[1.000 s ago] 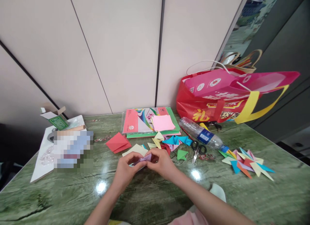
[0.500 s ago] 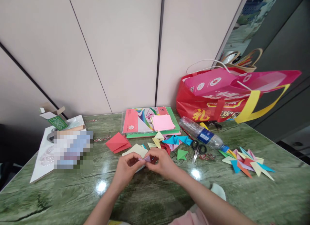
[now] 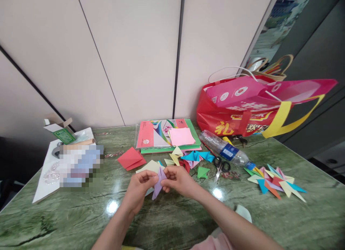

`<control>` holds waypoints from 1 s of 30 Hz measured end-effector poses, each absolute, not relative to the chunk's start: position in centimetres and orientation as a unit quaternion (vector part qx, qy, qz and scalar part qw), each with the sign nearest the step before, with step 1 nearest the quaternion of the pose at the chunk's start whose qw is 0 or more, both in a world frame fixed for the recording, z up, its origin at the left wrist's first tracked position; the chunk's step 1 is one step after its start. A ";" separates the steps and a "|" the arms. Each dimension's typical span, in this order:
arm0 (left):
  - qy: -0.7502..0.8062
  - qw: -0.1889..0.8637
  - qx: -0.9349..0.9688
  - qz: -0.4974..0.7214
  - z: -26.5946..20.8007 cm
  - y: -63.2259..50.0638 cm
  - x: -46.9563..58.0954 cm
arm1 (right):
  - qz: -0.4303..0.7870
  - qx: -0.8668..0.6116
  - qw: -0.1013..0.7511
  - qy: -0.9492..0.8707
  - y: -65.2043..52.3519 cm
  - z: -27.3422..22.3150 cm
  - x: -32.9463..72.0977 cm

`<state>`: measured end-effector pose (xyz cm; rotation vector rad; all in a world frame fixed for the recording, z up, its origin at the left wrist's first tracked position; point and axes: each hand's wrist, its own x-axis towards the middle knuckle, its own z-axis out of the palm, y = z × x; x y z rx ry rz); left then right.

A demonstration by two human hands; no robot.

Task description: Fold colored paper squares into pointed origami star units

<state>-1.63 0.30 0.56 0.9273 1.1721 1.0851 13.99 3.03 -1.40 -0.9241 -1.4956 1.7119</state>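
A folded purple paper [image 3: 160, 183] is pinched between both hands above the table, its narrow point aimed down toward me. My left hand [image 3: 141, 187] grips its left edge with thumb and fingers. On the other side my right hand [image 3: 179, 181] holds the right edge the same way. Cream paper [image 3: 151, 166] lies just behind the hands, and part of a pale blue sheet [image 3: 149, 191] shows beneath them. Red folded paper [image 3: 131, 159] rests to the left. Beyond my right hand are a green folded piece [image 3: 202, 172] and blue folded pieces [image 3: 196, 156].
Black-handled scissors [image 3: 221, 166] and a plastic bottle [image 3: 225, 149] lie at right, near a pile of colourful folded papers [image 3: 277, 180]. Paper packs [image 3: 151, 133] sit at the back by the wall. A red bag [image 3: 229, 113] stands back right; a white board [image 3: 47, 181] lies left.
The purple paper, mostly hidden between the fingertips before, now stands turned lengthwise and shows its long pointed shape. Both hands have shifted only slightly.
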 end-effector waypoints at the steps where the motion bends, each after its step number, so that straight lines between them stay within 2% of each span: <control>1: 0.504 0.606 0.394 0.473 0.6 0.3 -1.6 | 0.652 -0.357 0.340 -0.576 3.0 -1.5 13.9; 9: 0.514 0.560 0.419 0.497 0.5 0.6 -1.7 | 0.629 -0.360 0.359 -0.588 3.5 -1.4 14.1; 13: 0.570 0.420 0.496 0.503 -0.4 1.2 -2.1 | 0.518 -0.409 0.452 -0.600 4.7 -0.3 16.0; 16: 0.607 0.281 0.599 0.441 -1.3 1.5 -2.6 | 0.443 -0.452 0.481 -0.607 5.4 0.3 17.6; 21: 0.596 0.170 0.706 0.342 -2.8 1.6 -3.1 | 0.361 -0.471 0.386 -0.706 5.1 0.1 18.0; 25: 0.600 0.164 0.732 0.277 -3.5 1.5 -3.3 | 0.286 -0.486 0.274 -0.779 4.8 -0.6 17.4; 30: 0.595 0.166 0.745 0.252 -4.0 1.5 -3.5 | 0.206 -0.541 0.206 -0.789 4.8 -1.0 17.3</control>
